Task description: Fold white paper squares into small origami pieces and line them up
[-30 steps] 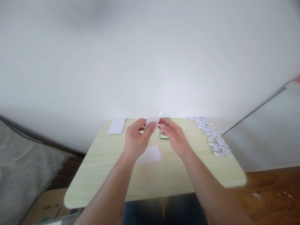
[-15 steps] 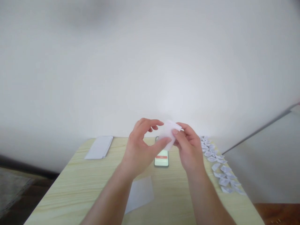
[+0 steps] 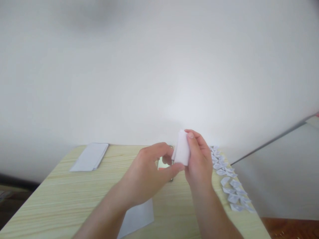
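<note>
A: Set the dial: centre on the folded paper (image 3: 182,149), 12 towards the wall (image 3: 159,76). Position of the paper?
B: Raised above the far part of the table (image 3: 64,192), between both hands. Long side near upright, with a narrow flap showing along its 9 o'clock edge.
A: Right hand (image 3: 200,160)?
B: At 4 o'clock. Pinching the paper: thumb flat on the near face, fingers behind, mostly hidden.
A: Left hand (image 3: 152,166)?
B: At 8 o'clock. Thumb and forefinger spread apart, a gap between them; thumb tip at the paper's 6 o'clock edge, forefinger by the flap. Other fingers curled under. Whether they press on the paper, cannot tell.
A: Items nearby?
B: Phone (image 3: 163,163) on the table, at 8 o'clock, largely covered by the left hand; part of a lit screen shows. Loose white sheet (image 3: 139,215) at 7 o'clock, partly under the left forearm.
A: Further out?
B: Stack of white paper (image 3: 90,156) at 9 o'clock, near the table's far edge. Many small folded pieces (image 3: 233,198) at 4 o'clock, in a band along the table's edge, some touching. Count not readable.
</note>
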{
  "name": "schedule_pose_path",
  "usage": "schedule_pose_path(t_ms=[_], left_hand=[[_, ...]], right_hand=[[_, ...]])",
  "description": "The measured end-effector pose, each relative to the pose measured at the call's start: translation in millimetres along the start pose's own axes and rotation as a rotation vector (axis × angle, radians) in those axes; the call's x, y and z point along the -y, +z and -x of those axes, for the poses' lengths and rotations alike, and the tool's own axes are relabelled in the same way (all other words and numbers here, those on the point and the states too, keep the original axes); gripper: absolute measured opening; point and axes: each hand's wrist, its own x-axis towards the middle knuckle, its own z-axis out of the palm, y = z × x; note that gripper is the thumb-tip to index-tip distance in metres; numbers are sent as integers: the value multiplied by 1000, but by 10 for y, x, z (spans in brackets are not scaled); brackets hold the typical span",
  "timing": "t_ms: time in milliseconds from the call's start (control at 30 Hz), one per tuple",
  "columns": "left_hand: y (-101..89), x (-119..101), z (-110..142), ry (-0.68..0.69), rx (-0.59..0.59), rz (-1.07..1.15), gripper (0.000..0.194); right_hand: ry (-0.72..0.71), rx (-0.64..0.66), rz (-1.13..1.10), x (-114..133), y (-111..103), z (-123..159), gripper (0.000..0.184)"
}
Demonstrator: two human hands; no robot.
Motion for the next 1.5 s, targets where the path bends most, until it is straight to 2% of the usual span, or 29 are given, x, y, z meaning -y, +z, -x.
schedule_pose_path(t_ms=[200,333,467,600,700,833,1100,1233,1400,1500], left_hand=[[-29,-21,2,32,-85,80,28],[-82,-49,7,35,-158,161,26],[-122,-17,17,45,-250,268,28],[-120,-12,50,71,-331,367,24],[-114,-58,101,48,-274,416,20],[-132,-124,157,33,-204,363,21],[-149,-136,142,93,-285,258,38],[-122,-118,134,102,-250,256,42],[-164,-89,137,87,-223,186,44],[-256,-63,160,107,-115,65,45]], right_hand=[[-47,36,-32,-35,-26,6,27],[-85,156,-26,29,-48,34,21],[-115,320,87,132,-94,96,17],[-134,350,145,181,-121,149,19],[-133,312,109,175,-108,168,19],[-127,275,60,167,-69,194,20],[-210,207,117,190,-8,259,33],[-247,242,210,180,-20,300,36],[-202,352,267,251,-76,286,18],[-130,390,284,317,-110,256,12]])
